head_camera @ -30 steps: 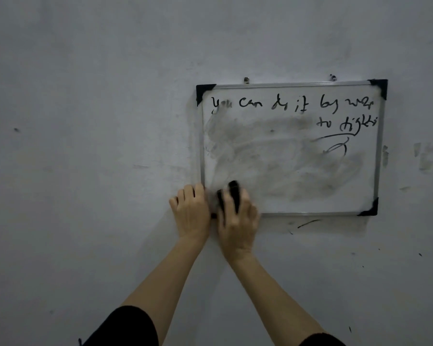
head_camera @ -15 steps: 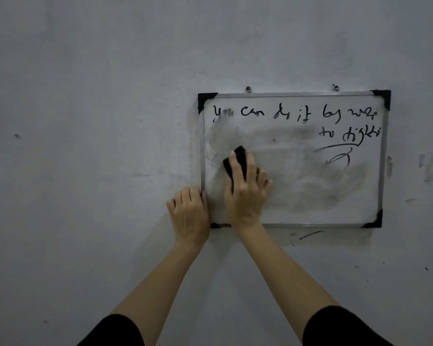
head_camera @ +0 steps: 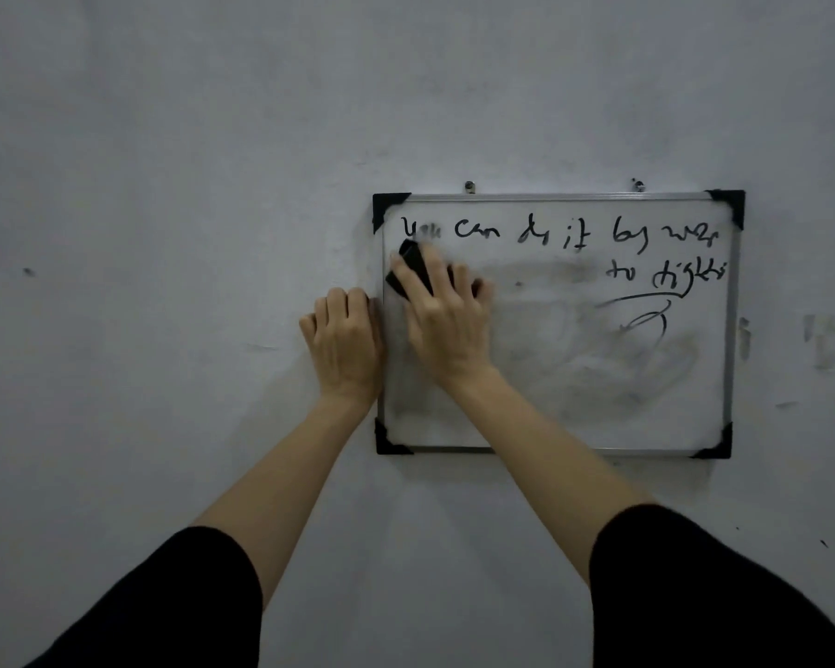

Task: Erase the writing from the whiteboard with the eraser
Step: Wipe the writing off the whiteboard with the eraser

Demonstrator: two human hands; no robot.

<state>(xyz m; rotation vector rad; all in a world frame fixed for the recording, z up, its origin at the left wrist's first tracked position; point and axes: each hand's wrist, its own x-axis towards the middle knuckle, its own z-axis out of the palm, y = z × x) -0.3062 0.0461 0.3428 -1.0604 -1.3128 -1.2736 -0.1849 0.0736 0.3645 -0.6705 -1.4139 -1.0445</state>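
A grey wall point(head_camera: 165, 233) filled the view, dim and marked with small stains, and a whiteboard point(head_camera: 598, 402) with a metal frame and black corner pieces hung on it from two small hooks point(head_camera: 469, 186). The lower part of the board was smeared grey, while black writing point(head_camera: 565, 233) was across the top and at the upper right. The right hand point(head_camera: 447, 320) lay on the board near its upper left corner, fingers closed over a black eraser point(head_camera: 413, 270) pressed on the surface just under the first word. The left hand point(head_camera: 345, 342) rested flat on the wall, fingers together, touching the left frame edge. Both forearms came from black sleeves point(head_camera: 695, 595).
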